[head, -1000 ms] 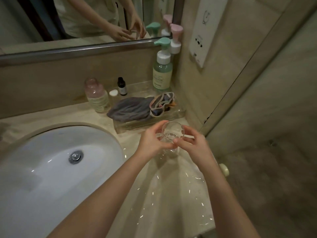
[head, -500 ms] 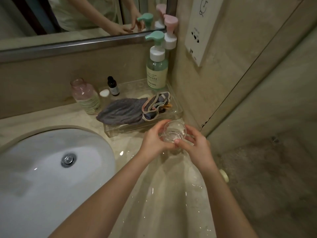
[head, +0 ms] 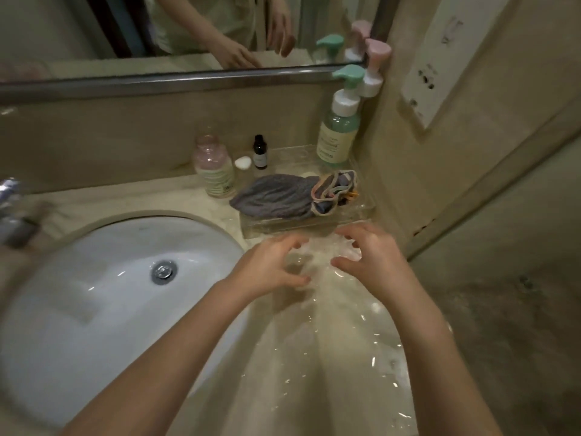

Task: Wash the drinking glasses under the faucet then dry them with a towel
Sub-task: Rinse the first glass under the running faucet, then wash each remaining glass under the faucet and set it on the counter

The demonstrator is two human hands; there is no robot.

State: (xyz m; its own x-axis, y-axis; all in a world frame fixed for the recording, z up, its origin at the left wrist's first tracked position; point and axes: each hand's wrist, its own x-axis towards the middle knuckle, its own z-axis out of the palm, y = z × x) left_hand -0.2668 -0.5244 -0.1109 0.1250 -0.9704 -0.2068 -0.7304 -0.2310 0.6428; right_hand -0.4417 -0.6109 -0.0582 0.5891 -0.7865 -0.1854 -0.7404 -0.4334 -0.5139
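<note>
Both forearms come in from the bottom of the shot over the wet beige countertop (head: 314, 357), which has water glinting all over it. The left hand (head: 270, 265) and right hand (head: 374, 256) sit side by side with a gap between them, palms facing each other, fingers curled like claws. The drinking glass (head: 317, 256) is right in that gap, standing on the counter, but it's clear and smeared with motion blur so it's hard to make out. Honestly can't tell if either hand is actually touching it or has any grip on it; the fingertips look slightly apart from it. Off to the left is the white sink basin (head: 94, 294) with its metal drain (head: 163, 271). Just beyond the hands there's a clear tray (head: 361, 212) with a gray cloth (head: 276, 196) lying in it. Further back along the wall: a pinkish bottle (head: 213, 168), a small dark dropper bottle (head: 260, 152), and a green pump bottle (head: 338, 133) in the corner, under the mirror (head: 157, 33).
</note>
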